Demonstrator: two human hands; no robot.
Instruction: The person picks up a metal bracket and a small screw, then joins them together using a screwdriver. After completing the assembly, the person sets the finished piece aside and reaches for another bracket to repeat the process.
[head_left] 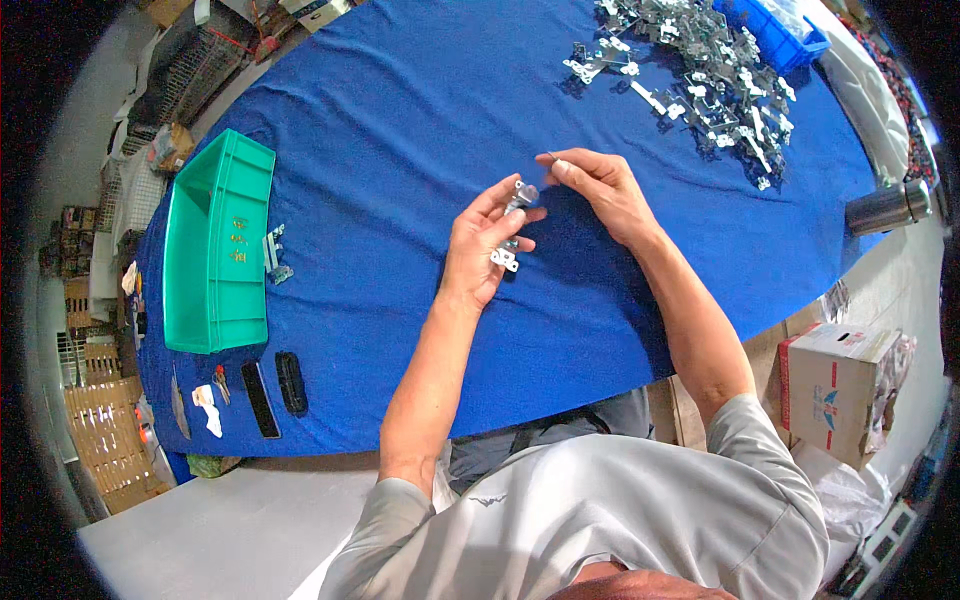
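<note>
Over the middle of the blue cloth, my left hand (472,252) is closed around a silvery metal bracket (505,260). One end of the bracket juts out past the fingertips and a pale plate with holes shows below the palm side; the fingers cover its middle. Just right of it and slightly farther off is my right hand (608,195), thumb and forefinger pinched together on a tiny thin dark piece (552,156), too small to name. The two hands are close but apart. At the far right lies a heap of similar metal brackets (715,95), dark and white.
A green plastic crate (240,310) stands at the left, a few metal pieces (274,250) beside it. Near it lie a black phone (262,400), a dark case (291,384) and a white tissue (207,410). A blue bin (795,48), a steel cup (888,207) and a cardboard box (835,390) are rightward.
</note>
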